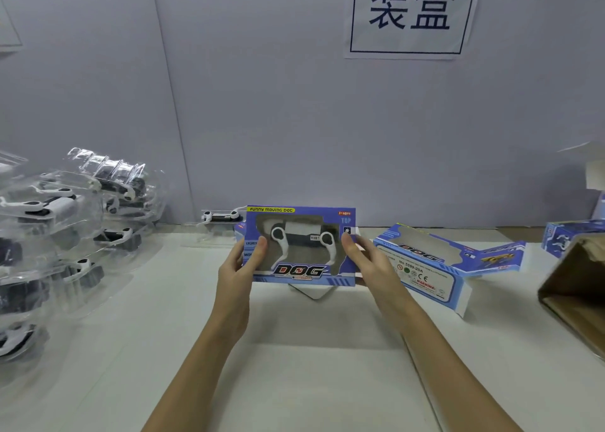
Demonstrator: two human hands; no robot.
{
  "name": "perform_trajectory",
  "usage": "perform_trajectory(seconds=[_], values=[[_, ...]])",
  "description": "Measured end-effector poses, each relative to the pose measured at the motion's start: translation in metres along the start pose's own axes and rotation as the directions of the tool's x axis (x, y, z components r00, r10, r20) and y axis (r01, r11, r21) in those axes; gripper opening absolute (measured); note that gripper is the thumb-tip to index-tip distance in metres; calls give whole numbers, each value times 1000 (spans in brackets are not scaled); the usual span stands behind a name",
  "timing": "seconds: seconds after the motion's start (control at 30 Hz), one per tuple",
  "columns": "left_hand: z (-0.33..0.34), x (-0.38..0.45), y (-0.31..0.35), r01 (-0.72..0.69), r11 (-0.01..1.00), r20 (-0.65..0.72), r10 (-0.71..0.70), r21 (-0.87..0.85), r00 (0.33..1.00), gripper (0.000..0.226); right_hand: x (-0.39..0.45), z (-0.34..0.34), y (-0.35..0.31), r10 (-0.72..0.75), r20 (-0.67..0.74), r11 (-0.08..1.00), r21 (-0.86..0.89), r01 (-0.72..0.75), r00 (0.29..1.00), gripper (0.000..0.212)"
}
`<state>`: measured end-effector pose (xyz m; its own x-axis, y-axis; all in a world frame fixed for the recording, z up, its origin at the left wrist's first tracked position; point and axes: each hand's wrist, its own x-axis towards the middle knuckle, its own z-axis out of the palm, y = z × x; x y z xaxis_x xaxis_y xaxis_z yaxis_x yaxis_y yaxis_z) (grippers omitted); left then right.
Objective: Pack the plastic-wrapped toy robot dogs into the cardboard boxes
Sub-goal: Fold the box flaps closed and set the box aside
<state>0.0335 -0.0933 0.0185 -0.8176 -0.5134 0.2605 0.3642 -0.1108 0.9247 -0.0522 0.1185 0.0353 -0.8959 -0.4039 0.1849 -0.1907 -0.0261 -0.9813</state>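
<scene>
Station: white worktable (311, 382) set against a pale grey partition wall (262, 104); a paper sign (411, 14) with two printed characters hangs upper right.

Nearest, centre: left hand (240, 269) and right hand (366, 261), each gripping one short side of a blue window box (299, 245), thumbs on the printed front, fingers behind. The box is held upright and raised off the table, front toward the wearer, likely so the contents can be checked through the window. A white-and-black toy robot dog (302, 236) shows inside it. A flap (312, 291) hangs open beneath the box, so closing appears not yet done.

Right, lying on the table: an empty window box (422, 268) of the same print, end flaps splayed, probably staged for the next fill. Far right edge: a brown carton (573, 291) tipped on its side, mouth inward, and another blue box (569, 235) behind it.

Left: a heap of plastic-wrapped robot dogs (65, 228), within reach as feed stock.

Farthest, at the wall: one wrapped dog (221, 217) lying apart behind the held box.
</scene>
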Motion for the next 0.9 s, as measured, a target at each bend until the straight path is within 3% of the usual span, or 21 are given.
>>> perform_trajectory(seconds=[0.1, 0.23, 0.3, 0.4, 0.47, 0.57, 0.63, 0.7, 0.8, 0.83, 0.9], values=[[-11, 6, 3, 39, 996, 91, -31, -86, 995, 47, -1, -23, -3, -46, 145, 999, 9, 45, 988, 54], [-24, 9, 4, 106, 992, 198, -89, -76, 976, 46, -6, -40, -9, -3, 268, 1000, 5, 1, 963, 66], [-21, 9, 2, 114, 992, 195, -102, -51, 976, 44, -10, -39, -14, 97, 297, 988, -146, -55, 950, 71], [-13, 9, -1, 98, 992, 81, -91, -83, 993, 52, -12, -37, -17, 148, 303, 948, -314, -48, 941, 68], [-11, 11, -2, 80, 993, 0, -80, -92, 997, 53, -12, -40, -25, 75, 194, 958, -286, -17, 978, 72], [-19, 13, -1, 92, 984, -49, -101, -155, 994, 56, -11, -58, -37, -29, -88, 999, -20, 28, 996, 75], [-25, 15, 0, 122, 978, -56, -133, -167, 990, 57, -12, -73, -45, -41, -322, 957, 259, 130, 946, 61], [-27, 14, 1, 169, 969, -66, -183, -181, 981, 55, -15, -87, -54, -47, -552, 803, 474, 360, 833, 53], [-23, 13, 1, 207, 962, -73, -223, -180, 972, 54, -18, -100, -59, -69, -775, 581, 481, 656, 629, 75], [-22, 12, 2, 212, 961, -69, -227, -177, 971, 55, -18, -103, -59, -75, -793, 591, 453, 667, 605, 88], [-19, 12, 3, 220, 959, -61, -234, -178, 970, 56, -15, -104, -56, -109, -772, 808, 298, 508, 626, 99]])
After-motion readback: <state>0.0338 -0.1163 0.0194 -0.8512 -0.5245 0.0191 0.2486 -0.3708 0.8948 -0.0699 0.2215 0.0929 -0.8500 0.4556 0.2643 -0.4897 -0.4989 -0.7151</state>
